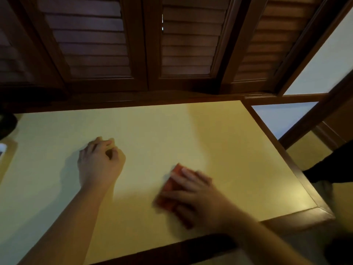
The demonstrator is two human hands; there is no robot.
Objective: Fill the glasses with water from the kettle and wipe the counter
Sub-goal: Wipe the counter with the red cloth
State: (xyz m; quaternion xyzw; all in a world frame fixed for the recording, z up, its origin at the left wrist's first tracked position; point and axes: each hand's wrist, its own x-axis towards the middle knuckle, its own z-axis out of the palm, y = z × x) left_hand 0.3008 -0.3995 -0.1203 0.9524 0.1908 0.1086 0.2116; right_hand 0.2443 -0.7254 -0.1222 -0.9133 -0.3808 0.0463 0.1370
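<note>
My right hand lies flat on a folded red-orange cloth, pressing it onto the pale yellow counter near the front edge; both are motion-blurred. My left hand rests on the counter to the left of the cloth, fingers curled loosely with the tips touching the surface, holding nothing. No kettle or glasses are clearly in view.
Dark wooden louvred shutters rise behind the counter. A wooden rim edges the counter at the right and front. A dark rounded object and a pale item sit at the far left edge.
</note>
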